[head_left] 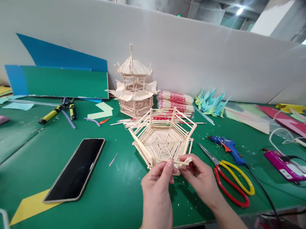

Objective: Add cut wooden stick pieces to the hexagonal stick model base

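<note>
A hexagonal stick structure (165, 141) is set on the table (122, 200) at the centre of the frame, just above both hands. At its near edge, a short rail (178, 163) is pinched by the left hand (156, 187) and, at the right end, by the right hand (200, 177). The rail's long axis is laid nearly left to right; neither hand is clearly nearer.

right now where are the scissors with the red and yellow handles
In the head view, the scissors lie on the green table, just right of the right hand and beside the blue glue gun, blades pointing away from the person.
</note>
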Motion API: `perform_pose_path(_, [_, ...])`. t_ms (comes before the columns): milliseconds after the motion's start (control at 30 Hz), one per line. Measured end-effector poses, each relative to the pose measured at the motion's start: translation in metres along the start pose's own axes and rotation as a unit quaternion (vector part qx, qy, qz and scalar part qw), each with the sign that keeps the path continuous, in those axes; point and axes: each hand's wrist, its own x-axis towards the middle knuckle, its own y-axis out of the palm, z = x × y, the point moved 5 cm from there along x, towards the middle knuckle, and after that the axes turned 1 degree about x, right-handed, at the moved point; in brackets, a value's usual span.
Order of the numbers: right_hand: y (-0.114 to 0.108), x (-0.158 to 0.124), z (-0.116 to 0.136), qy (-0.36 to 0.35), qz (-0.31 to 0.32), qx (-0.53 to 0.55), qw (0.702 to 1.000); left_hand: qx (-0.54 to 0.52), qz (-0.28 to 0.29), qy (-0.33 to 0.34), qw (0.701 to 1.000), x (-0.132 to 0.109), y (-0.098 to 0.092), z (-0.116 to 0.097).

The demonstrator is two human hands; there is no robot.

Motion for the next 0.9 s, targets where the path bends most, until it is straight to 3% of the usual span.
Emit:
perform_pose_path(467, [-0.0011, 0.0066, 0.0101, -0.064, 0.015, 0.023, 0.998, 0.006, -0.03, 0.012, 0.999, 0.0024, -0.0025, 0.0017])
perform_pose_path(900, [0.0004, 0.0063, 0.0062, -0.063, 0.017, 0.077, 0.995, 0.002, -0.055, 0.022, 0.998, 0.0014, -0.0027, 0.0052])
